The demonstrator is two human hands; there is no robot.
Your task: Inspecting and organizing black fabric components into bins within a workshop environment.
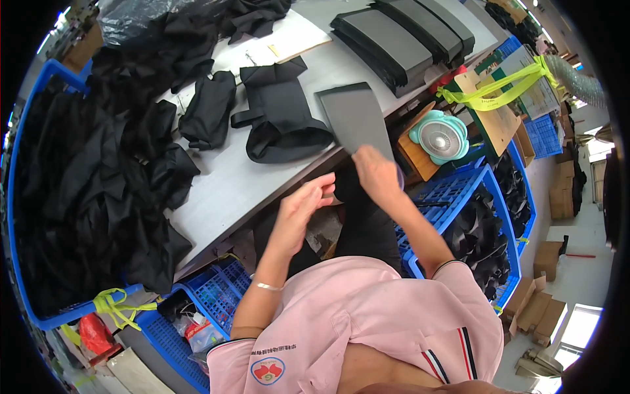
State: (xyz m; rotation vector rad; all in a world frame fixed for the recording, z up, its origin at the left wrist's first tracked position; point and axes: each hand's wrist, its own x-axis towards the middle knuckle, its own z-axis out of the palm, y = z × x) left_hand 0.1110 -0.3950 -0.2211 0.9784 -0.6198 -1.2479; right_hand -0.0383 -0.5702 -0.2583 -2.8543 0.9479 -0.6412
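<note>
The right hand (375,172) is pinching the near end of the grey foam sheet (355,117), which is stretching away over the table (223,184), while the left hand (298,210) is waiting just beside with loose, empty fingers.

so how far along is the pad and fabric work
Looks done: two black fabric pieces lie apart on the table. In hand: the right hand holds a grey pad over the table edge; the left hand is open just below it. Left: a stack of pads and a big heap of black fabric, so likely much remains.
</note>
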